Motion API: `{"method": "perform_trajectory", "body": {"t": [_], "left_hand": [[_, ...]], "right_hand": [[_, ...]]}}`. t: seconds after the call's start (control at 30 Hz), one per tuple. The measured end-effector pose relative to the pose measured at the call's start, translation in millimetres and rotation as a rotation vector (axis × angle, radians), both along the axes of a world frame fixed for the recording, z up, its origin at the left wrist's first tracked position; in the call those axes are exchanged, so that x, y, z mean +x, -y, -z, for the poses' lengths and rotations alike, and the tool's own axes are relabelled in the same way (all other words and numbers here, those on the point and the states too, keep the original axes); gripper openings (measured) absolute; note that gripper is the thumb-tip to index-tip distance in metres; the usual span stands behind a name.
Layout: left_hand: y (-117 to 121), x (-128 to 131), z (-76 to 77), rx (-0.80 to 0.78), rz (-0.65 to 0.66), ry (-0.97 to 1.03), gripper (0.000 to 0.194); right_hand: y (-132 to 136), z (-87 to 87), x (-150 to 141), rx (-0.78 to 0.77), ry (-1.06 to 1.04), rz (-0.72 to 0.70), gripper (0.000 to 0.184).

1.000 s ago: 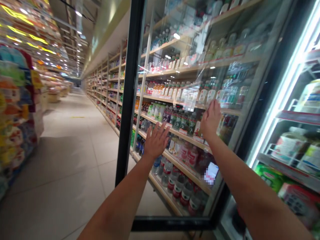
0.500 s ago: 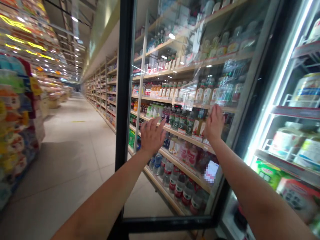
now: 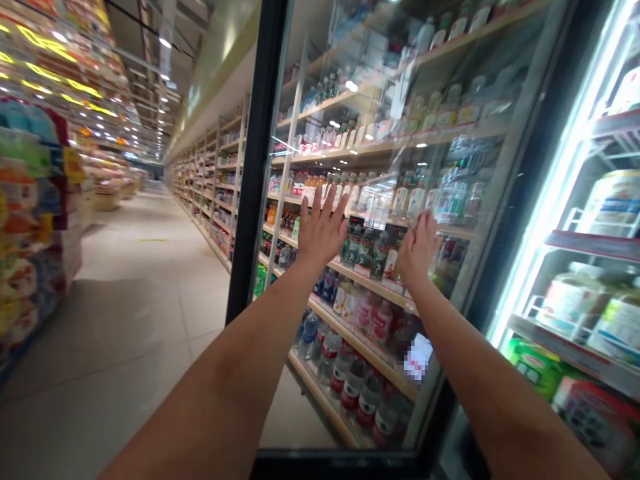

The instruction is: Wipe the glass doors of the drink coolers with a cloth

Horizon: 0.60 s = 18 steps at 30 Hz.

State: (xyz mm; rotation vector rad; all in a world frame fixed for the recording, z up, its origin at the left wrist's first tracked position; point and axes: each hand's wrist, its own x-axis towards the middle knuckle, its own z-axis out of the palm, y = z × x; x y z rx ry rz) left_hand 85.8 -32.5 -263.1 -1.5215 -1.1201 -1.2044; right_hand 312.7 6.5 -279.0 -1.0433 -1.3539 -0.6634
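A black-framed glass fridge door (image 3: 253,200) stands swung out in front of me. My left hand (image 3: 321,227) is raised with its fingers spread flat against the glass. My right hand (image 3: 419,248) presses flat on the same pane further right, fingers together and stretched out. Neither hand holds anything. Through and reflected in the glass show wooden shelves of drink bottles (image 3: 360,373).
To the right is the lit fridge interior (image 3: 595,267) with tubs and packets on wire shelves. A long tiled aisle (image 3: 140,287) runs away on the left, with shelving along its right side and colourful goods (image 3: 30,220) stacked at the far left.
My left hand has risen higher on the glass and its fingers have spread. The right hand stays pressed in about the same spot. The view shifted slightly.
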Motion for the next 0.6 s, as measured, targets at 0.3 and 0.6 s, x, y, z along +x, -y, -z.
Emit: {"method": "perform_trajectory", "body": {"t": [0.3, 0.6], "left_hand": [[5, 1, -3.8, -0.031, 0.017, 0.02, 0.06], [0, 1, -2.6, -0.011, 0.031, 0.013, 0.061]], "right_hand": [[28, 17.1, -67, -0.02, 0.516, -0.071, 0.059], [9, 21.7, 60, -0.097, -0.233, 0.094, 0.064]]}}
